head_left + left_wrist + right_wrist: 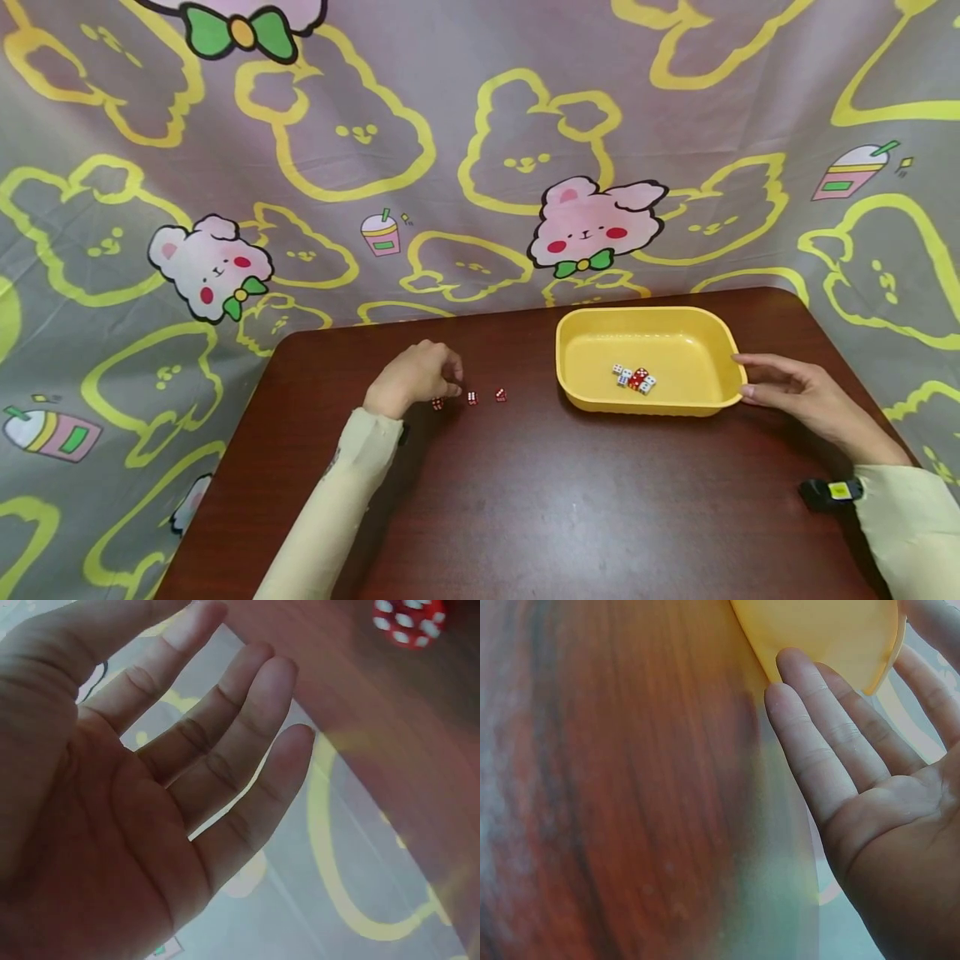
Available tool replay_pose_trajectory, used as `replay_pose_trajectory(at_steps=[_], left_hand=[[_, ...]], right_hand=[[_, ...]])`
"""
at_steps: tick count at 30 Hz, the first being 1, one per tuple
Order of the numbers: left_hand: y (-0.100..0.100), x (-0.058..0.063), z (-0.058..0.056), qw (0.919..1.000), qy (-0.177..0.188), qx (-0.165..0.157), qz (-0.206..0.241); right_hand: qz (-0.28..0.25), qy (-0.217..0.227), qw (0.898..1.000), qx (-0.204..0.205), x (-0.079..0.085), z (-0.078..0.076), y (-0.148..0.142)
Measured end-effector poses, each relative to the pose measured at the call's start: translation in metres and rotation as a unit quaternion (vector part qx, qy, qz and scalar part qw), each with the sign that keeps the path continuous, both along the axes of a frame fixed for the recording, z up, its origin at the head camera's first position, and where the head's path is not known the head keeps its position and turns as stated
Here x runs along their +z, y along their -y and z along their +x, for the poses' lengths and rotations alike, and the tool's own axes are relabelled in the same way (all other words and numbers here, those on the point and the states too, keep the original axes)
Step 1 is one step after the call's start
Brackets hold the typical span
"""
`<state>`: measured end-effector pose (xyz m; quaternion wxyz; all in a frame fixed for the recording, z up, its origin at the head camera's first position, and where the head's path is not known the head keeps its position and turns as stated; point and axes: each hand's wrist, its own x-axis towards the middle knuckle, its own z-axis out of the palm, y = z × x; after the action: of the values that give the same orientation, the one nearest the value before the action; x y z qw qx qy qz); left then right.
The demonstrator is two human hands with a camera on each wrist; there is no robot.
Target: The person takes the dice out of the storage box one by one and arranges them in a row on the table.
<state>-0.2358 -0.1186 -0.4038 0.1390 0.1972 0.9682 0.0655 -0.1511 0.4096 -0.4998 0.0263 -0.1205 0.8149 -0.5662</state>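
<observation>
In the head view, three red dice with white dots lie in a row on the dark wooden table: a left die point(438, 404), a middle die point(472, 399) and a right die point(501, 396). My left hand point(420, 377) hovers over the left one, its fingers loosely bent. No object shows against its palm in the left wrist view, where a red die point(409, 621) sits apart from the fingers. A yellow plastic tray point(648, 408) holds several dice point(637, 381), white and red. With thumb and finger spread, my right hand point(821, 404) touches the tray's right end.
The brown table point(555, 508) has a back edge against a grey cloth point(465, 275) printed with yellow bears. More of that cloth hangs at both sides. A dark wrist device point(828, 492) sits by the right sleeve.
</observation>
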Motion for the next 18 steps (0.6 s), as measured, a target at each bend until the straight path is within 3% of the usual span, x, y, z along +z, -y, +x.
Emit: replay_pose_trajectory(at_steps=[8,18], left_hand=[[-0.018,0.013,-0.006,0.9997,-0.008,-0.013,0.018],[-0.028,0.020,-0.007,0.9985,-0.016,-0.036,0.038]], right_hand=[[-0.007,0.000,1.000,0.006,0.000,0.000,0.000],[-0.016,-0.002,1.000,0.015,0.002,-0.001,0.000]])
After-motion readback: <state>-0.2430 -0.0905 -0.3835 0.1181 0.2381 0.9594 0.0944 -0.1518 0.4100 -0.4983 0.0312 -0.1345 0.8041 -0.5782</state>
